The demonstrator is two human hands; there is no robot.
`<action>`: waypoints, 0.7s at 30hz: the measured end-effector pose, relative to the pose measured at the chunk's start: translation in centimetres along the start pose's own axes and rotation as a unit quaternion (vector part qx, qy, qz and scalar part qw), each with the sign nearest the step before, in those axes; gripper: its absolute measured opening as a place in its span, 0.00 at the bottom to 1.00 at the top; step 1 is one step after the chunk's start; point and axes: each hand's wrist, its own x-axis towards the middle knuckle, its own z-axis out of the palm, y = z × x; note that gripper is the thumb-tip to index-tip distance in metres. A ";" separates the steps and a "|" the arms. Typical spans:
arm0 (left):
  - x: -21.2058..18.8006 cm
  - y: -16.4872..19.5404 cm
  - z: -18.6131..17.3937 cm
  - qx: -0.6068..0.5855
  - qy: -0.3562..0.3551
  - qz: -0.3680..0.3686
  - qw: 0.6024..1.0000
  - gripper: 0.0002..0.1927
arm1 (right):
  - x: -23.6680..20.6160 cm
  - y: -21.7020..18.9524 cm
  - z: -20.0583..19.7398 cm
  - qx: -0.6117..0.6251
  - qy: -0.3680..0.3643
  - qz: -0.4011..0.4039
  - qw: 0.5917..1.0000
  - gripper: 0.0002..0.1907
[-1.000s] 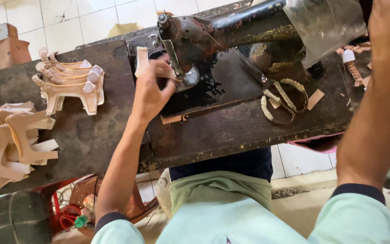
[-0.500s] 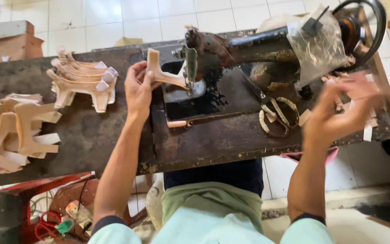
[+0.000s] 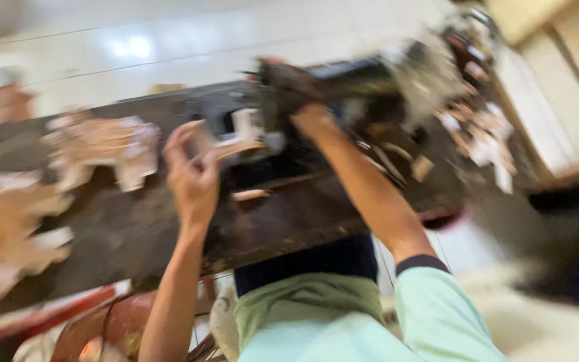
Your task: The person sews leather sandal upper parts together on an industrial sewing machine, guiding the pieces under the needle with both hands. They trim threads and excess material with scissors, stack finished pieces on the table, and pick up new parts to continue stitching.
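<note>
Pretty blurry shot, but here's what we've got. Our left hand (image 3: 192,175) is up over the dark worktable (image 3: 135,228), fingers closed on a tan cut-out piece (image 3: 236,137) that sits right at the front of the old sewing machine (image 3: 343,80). Our right hand (image 3: 306,115) is reaching in against the machine's head; it's smeared, so we can't tell if it's gripping anything or just resting there. Off to the left on the table there's a stack of similar tan pieces (image 3: 98,147), and another pile (image 3: 8,234) at the far left edge. Small scraps (image 3: 477,137) lie scattered to the right of the machine.
</note>
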 end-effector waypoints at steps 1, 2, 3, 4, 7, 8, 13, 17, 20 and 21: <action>-1.6 0.8 0.0 -0.011 -0.011 0.025 1.000 0.29 | -1.8 -1.0 -0.1 -0.408 0.023 -0.060 0.911 0.22; -3.0 1.3 0.0 0.019 -0.027 -0.009 0.999 0.31 | -3.5 -2.2 0.3 -0.429 -0.018 0.169 0.887 0.18; -4.0 1.4 0.1 0.051 -0.039 -0.036 0.997 0.34 | -5.2 -3.7 0.6 -0.420 -0.059 0.382 0.821 0.19; -4.7 1.3 0.2 -0.034 -0.035 0.011 0.999 0.37 | -7.8 -5.6 0.7 -0.328 -0.001 0.248 0.911 0.17; -6.3 -0.3 -0.3 -0.172 -0.008 0.018 0.985 0.37 | -15.3 -11.9 0.8 -0.270 0.070 0.091 0.956 0.19; -6.5 -1.0 -0.4 -0.201 0.004 0.004 0.980 0.36 | -17.1 -13.7 0.4 -0.260 0.085 0.102 0.957 0.16; -7.9 -2.8 -2.9 -0.451 0.069 -0.110 0.883 0.18 | -23.2 -19.0 -3.3 -0.241 0.134 0.196 0.941 0.11; -8.6 -1.6 -2.5 -0.400 0.040 -0.100 0.910 0.12 | -27.0 -19.5 -6.4 -0.185 0.200 0.201 0.941 0.11; -9.1 -0.4 -1.6 -0.332 0.000 -0.090 0.939 0.09 | -28.4 -19.2 -10.8 -0.246 0.314 0.145 0.906 0.10; -9.1 -0.1 -1.4 -0.321 -0.002 -0.090 0.943 0.08 | -28.5 -19.0 -12.9 -0.263 0.360 0.163 0.880 0.11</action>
